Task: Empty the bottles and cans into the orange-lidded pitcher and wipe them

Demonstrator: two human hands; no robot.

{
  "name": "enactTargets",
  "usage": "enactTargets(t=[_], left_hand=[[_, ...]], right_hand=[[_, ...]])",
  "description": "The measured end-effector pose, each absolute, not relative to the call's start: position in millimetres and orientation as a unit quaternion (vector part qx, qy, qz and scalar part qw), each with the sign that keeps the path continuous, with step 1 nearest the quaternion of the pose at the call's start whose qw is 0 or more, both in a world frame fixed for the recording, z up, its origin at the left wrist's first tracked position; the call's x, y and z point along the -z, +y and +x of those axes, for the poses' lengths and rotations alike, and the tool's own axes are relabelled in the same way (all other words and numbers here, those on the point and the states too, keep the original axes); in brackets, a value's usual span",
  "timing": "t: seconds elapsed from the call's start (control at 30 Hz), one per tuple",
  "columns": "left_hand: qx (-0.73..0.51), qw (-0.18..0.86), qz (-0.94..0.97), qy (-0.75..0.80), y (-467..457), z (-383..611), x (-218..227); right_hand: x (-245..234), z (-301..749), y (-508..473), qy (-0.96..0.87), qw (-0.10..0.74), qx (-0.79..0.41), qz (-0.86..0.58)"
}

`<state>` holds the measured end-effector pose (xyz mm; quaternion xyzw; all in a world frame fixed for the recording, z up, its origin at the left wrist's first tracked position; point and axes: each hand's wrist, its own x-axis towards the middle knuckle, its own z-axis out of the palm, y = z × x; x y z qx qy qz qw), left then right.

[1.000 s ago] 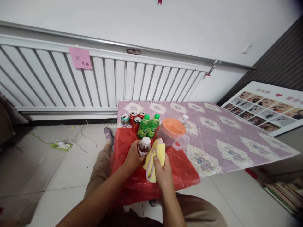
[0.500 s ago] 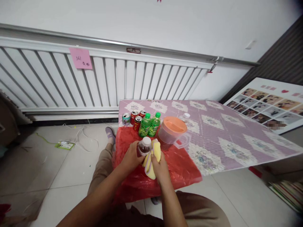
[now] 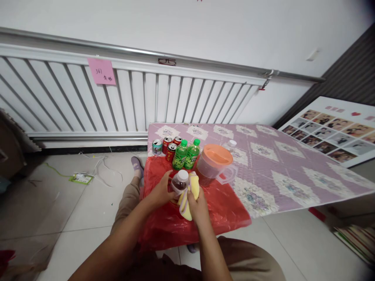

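My left hand (image 3: 159, 192) is wrapped round a small bottle (image 3: 179, 182) of dark drink with a white cap, held upright over the red plastic sheet (image 3: 222, 210). My right hand (image 3: 198, 203) grips a yellow cloth (image 3: 189, 195) and presses it against the bottle's right side. Just behind stand two green bottles (image 3: 185, 153), three drink cans (image 3: 165, 145) and a clear pitcher (image 3: 213, 165) with an orange lid.
The low table has a purple patterned cover (image 3: 281, 171). A clear bottle (image 3: 230, 146) stands behind the pitcher. A white radiator (image 3: 125, 101) with a pink note (image 3: 102, 72) lines the wall. A power strip (image 3: 81, 178) with cables lies on the floor at left; a photo board (image 3: 334, 132) leans at right.
The cloth has slid from beside the bottle's cap down onto its right side, and my right hand has come closer in. The view has shifted slightly.
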<state>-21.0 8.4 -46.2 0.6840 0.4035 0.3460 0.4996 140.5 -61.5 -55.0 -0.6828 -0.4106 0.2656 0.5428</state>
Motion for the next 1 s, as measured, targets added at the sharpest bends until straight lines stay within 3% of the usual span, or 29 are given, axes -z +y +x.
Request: enactTargets(t=[0.3,0.43,0.67,1.0], left_hand=[[-0.277,0.522,0.760,0.270,34.3,-31.2,26.6],[-0.328,0.502,0.744,0.294,22.9,-24.2,36.0],[-0.401,0.416,0.702,0.416,9.9,-14.4,56.1],[-0.328,0.486,0.751,0.303,25.8,-35.4,35.0]], right_hand=[[26.2,129.1,-72.5,-0.375,0.592,-0.251,-0.668],[35.1,125.7,-68.9,-0.427,0.570,-0.214,-0.668],[60.2,132.0,-65.3,-0.430,0.533,-0.253,-0.683],[28.2,129.9,-70.1,-0.382,0.581,-0.252,-0.673]])
